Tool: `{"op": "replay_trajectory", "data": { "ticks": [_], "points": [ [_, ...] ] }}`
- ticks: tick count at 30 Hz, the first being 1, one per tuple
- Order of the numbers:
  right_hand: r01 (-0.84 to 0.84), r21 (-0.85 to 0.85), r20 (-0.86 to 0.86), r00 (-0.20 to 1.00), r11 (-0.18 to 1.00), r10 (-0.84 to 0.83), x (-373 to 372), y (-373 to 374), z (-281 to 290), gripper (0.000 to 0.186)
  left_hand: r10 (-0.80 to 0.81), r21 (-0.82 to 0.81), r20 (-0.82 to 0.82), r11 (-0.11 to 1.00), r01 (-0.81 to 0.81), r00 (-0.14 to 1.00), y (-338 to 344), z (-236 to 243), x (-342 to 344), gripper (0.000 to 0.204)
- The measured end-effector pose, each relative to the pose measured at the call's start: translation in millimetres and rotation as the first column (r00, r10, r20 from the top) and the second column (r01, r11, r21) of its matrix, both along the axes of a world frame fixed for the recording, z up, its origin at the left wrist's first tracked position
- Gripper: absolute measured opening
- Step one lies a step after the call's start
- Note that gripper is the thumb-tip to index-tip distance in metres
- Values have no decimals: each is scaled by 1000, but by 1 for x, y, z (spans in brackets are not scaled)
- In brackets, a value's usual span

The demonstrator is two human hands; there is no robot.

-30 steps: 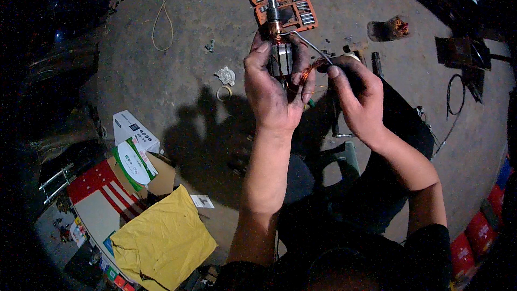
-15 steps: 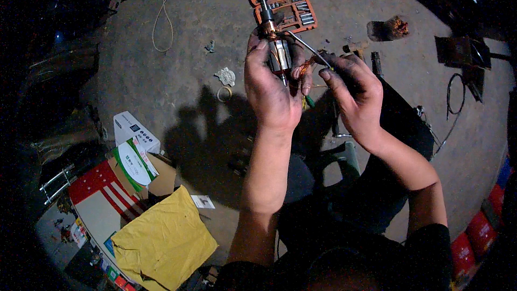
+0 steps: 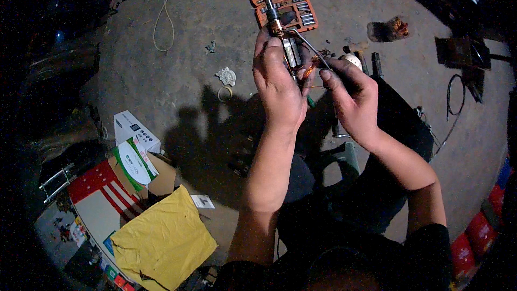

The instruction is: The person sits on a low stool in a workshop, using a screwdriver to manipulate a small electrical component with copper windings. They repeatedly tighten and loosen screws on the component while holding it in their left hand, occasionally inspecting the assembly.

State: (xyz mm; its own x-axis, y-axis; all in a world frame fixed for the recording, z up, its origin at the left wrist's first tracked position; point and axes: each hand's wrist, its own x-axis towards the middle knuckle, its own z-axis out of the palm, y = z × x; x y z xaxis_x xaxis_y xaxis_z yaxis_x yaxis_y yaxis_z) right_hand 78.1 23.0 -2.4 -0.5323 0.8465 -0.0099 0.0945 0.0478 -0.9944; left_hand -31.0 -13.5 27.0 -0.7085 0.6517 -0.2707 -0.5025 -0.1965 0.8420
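My left hand [image 3: 277,86], dirty with grease, is closed around a motor armature [image 3: 291,53]. The armature's long shaft points up and away, with a ribbed section at its far end and a copper band above the steel core. My right hand [image 3: 356,99] pinches a thin metal rod tool [image 3: 309,45] with a bent end. That end reaches the copper band beside my left fingers. Loose copper wire [image 3: 310,69] bunches by my left fingertips, and a thin strand runs toward my right fingers. My palm hides part of the core.
Beyond my hands an orange socket set [image 3: 301,2] lies unfolded on the concrete floor. A tape ring [image 3: 224,95] and a pale metal part [image 3: 226,76] lie to the left. Nearer left are a white box [image 3: 134,130] and a yellow envelope [image 3: 167,240]. A black cable [image 3: 449,94] curls at right.
My left hand and the armature have shifted slightly right and turned a little. The rod tool stands somewhat steeper, its bent end still at the copper band. A round pale object now shows behind my right hand.
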Motion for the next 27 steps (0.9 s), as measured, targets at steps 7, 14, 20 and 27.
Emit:
{"op": "replay_trajectory", "data": {
  "ticks": [7, 14, 20, 27],
  "points": [
    [10, 122, -1, 1000, 992, -10, 1, 1, -7, 21, -96, -56, -34, 994, 94, 995, -5, -2, -2, 23],
    [-72, -190, 74, 993, 979, 87, 2, 1, 7, 22, 48, -106, -65, 993, -55, 997, -4, -15, -1, 28],
    [-98, -113, 46, 994, 989, 104, -1, 4, 5, 22, 9, -14, 123, 1000, -8, 992, -6, -10, -5, 31],
    [-83, -58, 34, 996, 995, 85, 0, 6, 1, 21, -32, -94, 75, 995, 39, 997, -3, -1, -3, 34]
  ]
}}
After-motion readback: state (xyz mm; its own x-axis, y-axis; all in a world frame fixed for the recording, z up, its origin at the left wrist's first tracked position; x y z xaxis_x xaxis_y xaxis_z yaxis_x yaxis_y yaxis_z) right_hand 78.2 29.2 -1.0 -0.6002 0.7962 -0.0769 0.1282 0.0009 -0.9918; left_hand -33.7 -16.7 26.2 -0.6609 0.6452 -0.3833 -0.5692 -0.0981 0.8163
